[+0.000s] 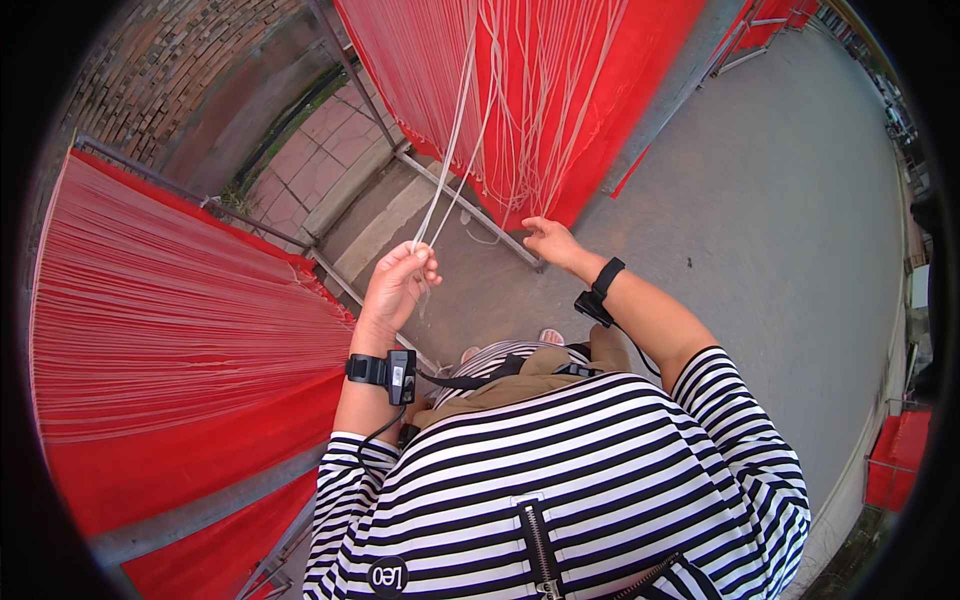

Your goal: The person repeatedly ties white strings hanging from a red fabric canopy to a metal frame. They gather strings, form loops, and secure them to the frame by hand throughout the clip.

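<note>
Several pale strands [455, 139] run down from the rack ahead and are pinched between the thumb and fingers of my left hand [403, 279], with their loose ends dangling below it. More pale strands [536, 135] hang in front of a red cloth [574, 161]. At the lower ends of these strands is my right hand [553, 241], its fingers apart and slightly bent; whether a fingertip touches a strand I cannot tell. Each wrist wears a black strapped device.
A metal rack frame [480, 212] stands low under the hanging strands. To the left, a second rack holds rows of pale strands [187, 315] over red cloth. Behind are a brick wall [161, 67] and paving tiles [315, 154]; grey pavement [757, 195] lies to the right.
</note>
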Demonstrator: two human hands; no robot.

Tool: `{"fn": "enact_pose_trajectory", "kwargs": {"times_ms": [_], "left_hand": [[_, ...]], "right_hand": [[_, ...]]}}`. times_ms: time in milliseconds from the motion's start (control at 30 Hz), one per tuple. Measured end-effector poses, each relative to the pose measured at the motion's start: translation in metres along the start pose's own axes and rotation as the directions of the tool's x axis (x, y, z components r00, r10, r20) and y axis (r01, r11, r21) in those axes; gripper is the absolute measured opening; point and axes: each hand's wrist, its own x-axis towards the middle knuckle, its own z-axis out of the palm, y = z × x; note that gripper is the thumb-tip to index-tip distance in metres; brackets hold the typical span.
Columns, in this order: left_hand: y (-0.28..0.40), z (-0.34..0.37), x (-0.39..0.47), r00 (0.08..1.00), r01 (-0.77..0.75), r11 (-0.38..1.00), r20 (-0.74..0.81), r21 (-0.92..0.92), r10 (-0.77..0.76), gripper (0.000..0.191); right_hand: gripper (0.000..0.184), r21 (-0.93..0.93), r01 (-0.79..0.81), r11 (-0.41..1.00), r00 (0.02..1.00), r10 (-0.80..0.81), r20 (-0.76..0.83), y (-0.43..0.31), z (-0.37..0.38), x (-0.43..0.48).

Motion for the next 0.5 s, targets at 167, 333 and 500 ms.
{"fn": "enact_pose_trajectory", "kwargs": {"times_ms": [167,333,500], "left_hand": [[-0.004,0.003,0.0,1.0,0.017,1.0,-0.009,-0.012,-0.017,0.008],[-0.008,0.005,0.002,0.999,0.05,0.998,-0.02,0.042,-0.05,0.008],[-0.013,0.013,0.004,0.994,0.104,0.992,-0.024,0.069,-0.103,0.008]], "right_hand": [[0.039,-0.282,0.028,0.959,0.988,-0.07,-0.138,-0.012,0.016,0.004],[0.03,0.119,-0.097,0.988,0.943,0.053,0.327,-0.059,0.02,-0.019],[0.028,0.256,-0.042,0.966,0.899,-0.075,0.431,-0.112,0.026,-0.046]]}}
